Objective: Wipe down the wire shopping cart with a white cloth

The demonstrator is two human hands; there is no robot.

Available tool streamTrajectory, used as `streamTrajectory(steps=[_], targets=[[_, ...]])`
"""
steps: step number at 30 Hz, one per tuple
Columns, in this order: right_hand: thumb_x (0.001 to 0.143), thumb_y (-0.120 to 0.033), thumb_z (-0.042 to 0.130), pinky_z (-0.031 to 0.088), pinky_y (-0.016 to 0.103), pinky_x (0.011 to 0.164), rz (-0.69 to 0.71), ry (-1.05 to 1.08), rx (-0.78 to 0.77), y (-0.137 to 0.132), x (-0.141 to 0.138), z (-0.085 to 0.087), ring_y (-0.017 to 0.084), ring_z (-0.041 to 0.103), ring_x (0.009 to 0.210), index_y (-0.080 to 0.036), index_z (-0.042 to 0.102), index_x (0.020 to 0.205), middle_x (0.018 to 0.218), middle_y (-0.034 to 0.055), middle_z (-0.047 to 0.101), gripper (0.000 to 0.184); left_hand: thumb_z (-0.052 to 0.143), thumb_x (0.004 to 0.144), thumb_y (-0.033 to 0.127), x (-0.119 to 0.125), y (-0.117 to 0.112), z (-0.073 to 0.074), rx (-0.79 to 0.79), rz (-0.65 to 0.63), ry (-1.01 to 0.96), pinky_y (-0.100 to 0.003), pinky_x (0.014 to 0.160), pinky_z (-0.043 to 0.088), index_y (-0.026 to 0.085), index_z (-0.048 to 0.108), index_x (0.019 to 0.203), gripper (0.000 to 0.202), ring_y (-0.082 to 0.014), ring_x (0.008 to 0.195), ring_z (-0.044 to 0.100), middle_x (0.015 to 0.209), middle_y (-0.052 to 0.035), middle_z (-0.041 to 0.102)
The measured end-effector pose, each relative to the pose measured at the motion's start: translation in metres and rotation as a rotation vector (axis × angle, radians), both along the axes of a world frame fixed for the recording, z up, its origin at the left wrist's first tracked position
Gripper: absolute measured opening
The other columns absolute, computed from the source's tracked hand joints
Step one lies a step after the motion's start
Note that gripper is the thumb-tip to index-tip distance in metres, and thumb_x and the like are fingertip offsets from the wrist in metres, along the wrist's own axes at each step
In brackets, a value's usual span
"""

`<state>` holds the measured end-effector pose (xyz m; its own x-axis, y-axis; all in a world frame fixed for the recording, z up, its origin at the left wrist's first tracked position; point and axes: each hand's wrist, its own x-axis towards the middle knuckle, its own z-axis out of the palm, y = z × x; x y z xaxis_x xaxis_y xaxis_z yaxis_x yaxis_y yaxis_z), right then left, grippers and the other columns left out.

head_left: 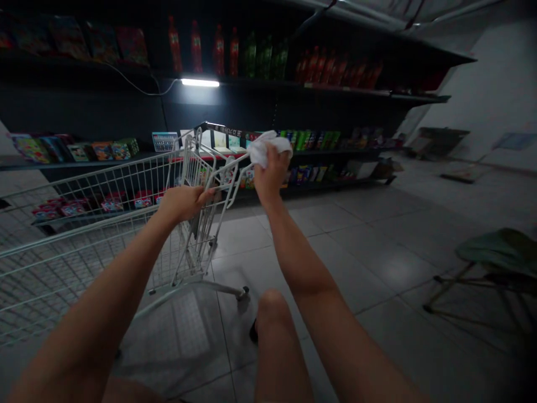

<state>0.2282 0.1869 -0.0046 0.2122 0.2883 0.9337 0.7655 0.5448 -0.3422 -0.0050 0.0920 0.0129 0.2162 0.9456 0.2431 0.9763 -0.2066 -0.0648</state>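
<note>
As if steadying the cart (90,193), the left hand (182,204) closes on it at center, while the raised right hand (272,173) grips a white cloth (268,148) at its far end

We see a white cloth (272,149) bunched up in the near middle, and a shopping cart (189,162) of white wire, its mesh forming a fine grid of squares. Beneath it, a floor (369,252) of grey square tiles with darker joints runs off to the right. On the far top shelf, red bottles (218,53) stand left of green bottles (280,61), with more red bottles (335,70) to their right. Multicoloured packets (306,140) line a lower shelf. The shelving (84,103) is black, the far wall (495,95) pale grey, and a dark green seat (499,252) sits near right.
</note>
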Motion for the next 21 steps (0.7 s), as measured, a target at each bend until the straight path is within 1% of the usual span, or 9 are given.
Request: streamTrajectory(steps=[5, 8, 10, 11, 13, 16, 17, 19, 21], targets=[[0.085, -0.017, 0.059, 0.042, 0.048, 0.108, 0.150, -0.285, -0.247, -0.045, -0.064, -0.082, 0.028, 0.051, 0.111, -0.025, 0.073, 0.112, 0.095, 0.0098, 0.061, 0.031, 0.007, 0.095, 0.065, -0.011, -0.005, -0.008, 0.075, 0.035, 0.040, -0.038, 0.076, 0.047, 0.022, 0.071, 0.107, 0.078, -0.0315, 0.093, 0.070, 0.097, -0.0138, 0.075], [0.075, -0.011, 0.062, 0.041, 0.045, 0.109, 0.448, -0.518, -0.374, -0.064, -0.069, -0.128, 0.024, 0.056, 0.099, -0.026, 0.076, 0.106, 0.088, 0.0072, 0.064, 0.037, 0.007, 0.096, 0.065, -0.020, -0.011, -0.008, 0.101, 0.049, 0.060, -0.036, 0.073, 0.046, 0.022, 0.071, 0.104, 0.078, -0.0317, 0.091, 0.071, 0.092, -0.0138, 0.075], [0.067, -0.007, 0.061, 0.046, 0.040, 0.103, 0.673, -0.483, -0.378, -0.066, -0.059, -0.143, 0.022, 0.059, 0.095, -0.023, 0.077, 0.097, 0.090, 0.0061, 0.067, 0.038, 0.007, 0.095, 0.065, -0.024, -0.017, -0.007, 0.117, 0.049, 0.079, -0.035, 0.070, 0.044, 0.021, 0.071, 0.101, 0.078, -0.0317, 0.088, 0.071, 0.088, -0.0136, 0.074], [0.066, -0.009, 0.060, 0.049, 0.038, 0.097, 0.753, -0.351, -0.360, -0.064, -0.053, -0.143, 0.021, 0.060, 0.094, -0.022, 0.076, 0.093, 0.091, 0.0056, 0.068, 0.034, 0.007, 0.095, 0.065, -0.026, -0.021, -0.006, 0.121, 0.047, 0.091, -0.035, 0.069, 0.043, 0.021, 0.071, 0.100, 0.078, -0.0314, 0.086, 0.071, 0.086, -0.0133, 0.074], [0.068, -0.016, 0.060, 0.052, 0.033, 0.086, 0.838, 0.121, -0.296, -0.055, -0.043, -0.129, 0.018, 0.062, 0.090, -0.021, 0.072, 0.089, 0.091, 0.0032, 0.068, 0.024, 0.007, 0.095, 0.066, -0.029, -0.030, -0.005, 0.122, 0.035, 0.110, -0.033, 0.065, 0.040, 0.021, 0.071, 0.095, 0.078, -0.0293, 0.080, 0.070, 0.082, -0.0118, 0.073], [0.066, -0.025, 0.067, 0.054, 0.028, 0.079, 0.979, 0.837, -0.202, -0.040, -0.043, -0.085, 0.013, 0.063, 0.084, -0.025, 0.064, 0.096, 0.092, -0.0034, 0.067, 0.031, 0.005, 0.095, 0.067, -0.036, -0.045, -0.005, 0.134, 0.000, 0.122, -0.030, 0.059, 0.032, 0.021, 0.068, 0.086, 0.078, -0.0248, 0.070, 0.066, 0.076, -0.0095, 0.071], [0.063, -0.025, 0.069, 0.055, 0.027, 0.078, 1.059, 0.964, -0.203, -0.038, -0.047, -0.070, 0.012, 0.064, 0.084, -0.026, 0.062, 0.099, 0.093, -0.0049, 0.067, 0.037, 0.005, 0.095, 0.067, -0.038, -0.050, -0.005, 0.144, -0.018, 0.128, -0.030, 0.058, 0.029, 0.021, 0.067, 0.083, 0.078, -0.0235, 0.068, 0.065, 0.074, -0.0089, 0.069], [0.058, -0.021, 0.070, 0.055, 0.025, 0.076, 1.231, 1.037, -0.270, -0.041, -0.062, -0.051, 0.012, 0.065, 0.084, -0.028, 0.061, 0.099, 0.092, -0.0062, 0.068, 0.042, 0.004, 0.094, 0.067, -0.044, -0.059, -0.006, 0.160, -0.041, 0.142, -0.030, 0.056, 0.024, 0.020, 0.065, 0.079, 0.078, -0.0218, 0.064, 0.062, 0.069, -0.0079, 0.067], [0.060, -0.020, 0.069, 0.055, 0.025, 0.074, 1.330, 0.984, -0.385, -0.052, -0.080, -0.048, 0.011, 0.065, 0.081, -0.027, 0.061, 0.096, 0.089, -0.0059, 0.069, 0.038, 0.005, 0.095, 0.067, -0.049, -0.069, -0.006, 0.164, -0.055, 0.141, -0.029, 0.055, 0.022, 0.020, 0.063, 0.075, 0.077, -0.0207, 0.061, 0.060, 0.066, -0.0069, 0.065]])
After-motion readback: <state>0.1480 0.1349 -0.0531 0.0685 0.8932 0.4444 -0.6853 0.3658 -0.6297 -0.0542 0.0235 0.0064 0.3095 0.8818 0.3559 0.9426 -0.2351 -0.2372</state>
